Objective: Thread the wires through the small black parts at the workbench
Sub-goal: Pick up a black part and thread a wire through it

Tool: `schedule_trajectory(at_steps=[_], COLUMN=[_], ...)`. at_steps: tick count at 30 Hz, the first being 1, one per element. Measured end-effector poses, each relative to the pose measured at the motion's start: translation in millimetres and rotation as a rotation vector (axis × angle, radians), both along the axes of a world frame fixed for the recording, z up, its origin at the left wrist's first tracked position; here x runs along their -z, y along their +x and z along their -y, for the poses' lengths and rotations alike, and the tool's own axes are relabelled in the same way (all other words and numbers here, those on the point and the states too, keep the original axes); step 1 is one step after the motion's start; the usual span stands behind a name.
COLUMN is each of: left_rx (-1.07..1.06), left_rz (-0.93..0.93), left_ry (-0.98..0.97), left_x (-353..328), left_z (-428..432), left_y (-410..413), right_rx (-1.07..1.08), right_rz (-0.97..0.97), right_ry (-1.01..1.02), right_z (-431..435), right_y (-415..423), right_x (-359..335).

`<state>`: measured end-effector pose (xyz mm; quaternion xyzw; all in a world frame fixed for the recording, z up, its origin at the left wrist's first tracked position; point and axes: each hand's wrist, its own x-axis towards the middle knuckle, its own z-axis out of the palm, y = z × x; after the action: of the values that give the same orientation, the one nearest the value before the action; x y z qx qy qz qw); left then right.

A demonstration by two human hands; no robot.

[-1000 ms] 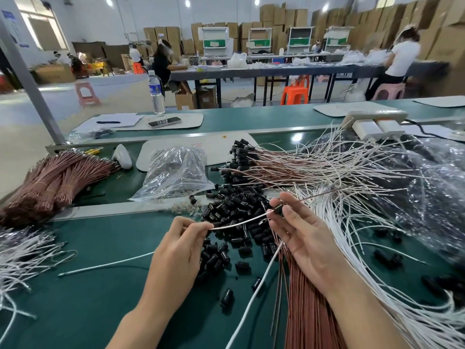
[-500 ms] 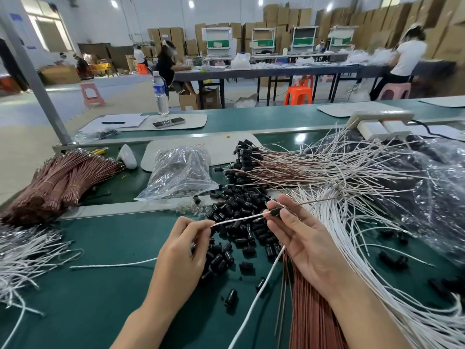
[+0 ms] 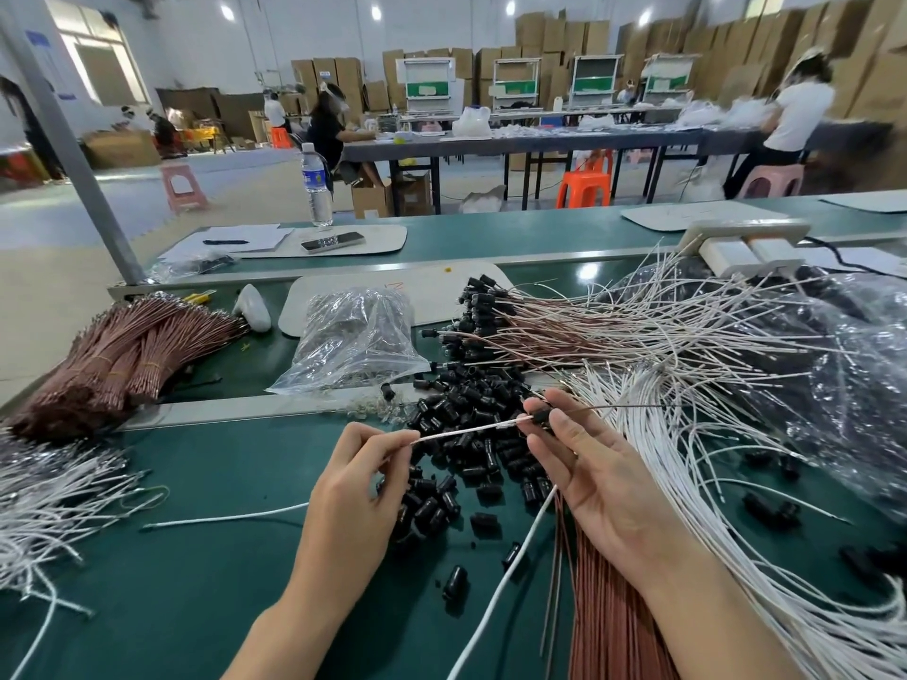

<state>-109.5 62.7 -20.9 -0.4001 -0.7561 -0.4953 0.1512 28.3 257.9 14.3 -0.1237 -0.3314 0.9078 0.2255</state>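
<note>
My left hand [image 3: 353, 488] pinches a white wire [image 3: 466, 430] near its left end. The wire runs right to a small black part [image 3: 541, 416], which my right hand [image 3: 594, 473] pinches between thumb and fingertips. A thin brown wire [image 3: 618, 407] sticks out of the part to the right. Under both hands lies a heap of loose black parts [image 3: 471, 434]. White wires [image 3: 687, 483] fan out to the right, and brown wires [image 3: 603, 620] lie below my right wrist.
A clear plastic bag [image 3: 351, 336] sits behind the heap. Finished wires with black parts [image 3: 530, 326] are piled at the back. A bundled brown wire stack [image 3: 122, 355] lies left, loose white wires [image 3: 44, 507] at the far left. A crinkled plastic sheet [image 3: 844, 385] covers the right.
The white wire's tip has moved a little further into the black part. Both hands stay nearly in place.
</note>
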Motion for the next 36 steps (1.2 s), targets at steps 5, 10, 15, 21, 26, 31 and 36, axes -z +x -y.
schedule_trajectory(at_steps=[5,10,15,21,26,31,36], left_rx=[0.005,0.024,0.037,0.040,0.054,0.055,0.055], left_rz=[0.019,0.036,0.044,0.042,0.040,-0.029,-0.091], left_ry=[0.034,0.038,0.020,0.022,0.023,-0.035,-0.053], left_x=[-0.1,-0.4,-0.8,-1.2,-0.3,-4.3,-5.8], left_z=[0.2,0.6,0.3,0.1,0.3,-0.7,-3.9], left_y=[-1.7,-2.0,-0.8,0.5,1.4,5.5,12.6], right_rx=[-0.002,0.002,0.007,-0.003,-0.016,-0.071,-0.111], right_rz=[0.034,0.032,0.000,-0.012,0.001,0.071,0.132], right_ry=[0.049,0.050,0.005,-0.089,-0.056,0.153,0.298], right_z=[1.9,2.7,2.3,4.4,7.3,16.5,26.2], right_y=[-0.7,-1.1,-0.1,-0.3,-3.0,-7.7,-11.0], right_x=[0.2,-0.3,-1.8,0.1,1.8,4.8,6.4])
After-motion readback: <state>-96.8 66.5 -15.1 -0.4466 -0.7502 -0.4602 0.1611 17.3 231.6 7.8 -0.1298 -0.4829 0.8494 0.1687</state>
